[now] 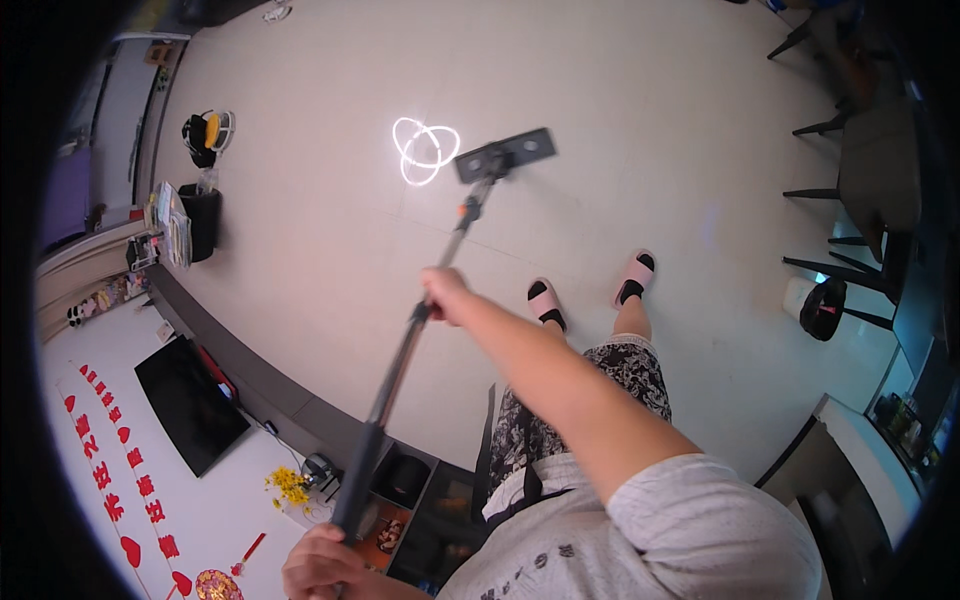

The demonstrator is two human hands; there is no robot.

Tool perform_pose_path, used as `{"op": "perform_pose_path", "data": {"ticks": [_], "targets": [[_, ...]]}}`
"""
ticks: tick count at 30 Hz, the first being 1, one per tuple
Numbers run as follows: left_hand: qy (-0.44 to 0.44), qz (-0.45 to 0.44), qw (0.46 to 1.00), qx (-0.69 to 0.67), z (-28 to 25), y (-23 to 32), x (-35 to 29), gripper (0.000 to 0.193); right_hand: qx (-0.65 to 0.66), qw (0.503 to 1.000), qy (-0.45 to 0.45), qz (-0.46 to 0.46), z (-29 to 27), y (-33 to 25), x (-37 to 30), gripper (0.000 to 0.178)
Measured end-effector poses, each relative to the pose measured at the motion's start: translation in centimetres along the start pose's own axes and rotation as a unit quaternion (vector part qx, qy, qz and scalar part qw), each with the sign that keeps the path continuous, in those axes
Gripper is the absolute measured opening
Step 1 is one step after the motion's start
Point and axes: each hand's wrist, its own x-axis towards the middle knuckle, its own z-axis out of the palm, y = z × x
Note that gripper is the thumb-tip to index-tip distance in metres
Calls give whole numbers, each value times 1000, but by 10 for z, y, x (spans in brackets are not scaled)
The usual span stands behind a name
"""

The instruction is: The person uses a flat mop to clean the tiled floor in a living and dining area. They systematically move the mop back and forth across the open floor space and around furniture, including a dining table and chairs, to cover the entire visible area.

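Observation:
A flat mop slants across the view, its pole (pixel 402 360) running from lower left up to a dark rectangular head (pixel 528 147) that lies on the pale floor (pixel 330 200). Low in the view, my left hand (pixel 318 562) is closed around the top end of the thick dark grip. Further down the pole, my right hand (pixel 446 296) grips it with the arm stretched across my body. An orange piece sits on the pole just above the mop head. My feet, in pink slippers (pixel 542 298), stand to the right of the pole.
A long low dark cabinet (pixel 290 395) and a wall-side television (pixel 190 405) line the left. A black bin (pixel 203 222) stands farther up that side. Dark chairs and a table (pixel 880 160) are on the right, beside a small bin with a black bag (pixel 823 310). A looped light reflects off the floor.

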Motion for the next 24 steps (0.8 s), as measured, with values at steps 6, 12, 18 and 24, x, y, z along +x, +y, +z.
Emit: {"op": "perform_pose_path", "data": {"ticks": [6, 12, 18, 24], "targets": [[235, -101, 966, 20, -82, 18, -41, 15, -145, 986, -12, 84, 60, 78, -20, 16], [205, -127, 967, -79, -122, 15, -32, 21, -77, 993, 23, 86, 15, 86, -61, 15], [154, -199, 952, -177, -54, -18, -24, 19, 22, 996, 74, 40, -110, 79, -85, 19], [106, -293, 934, -171, 104, -61, -42, 19, 116, 979, 164, 15, -308, 78, -102, 16]]}}
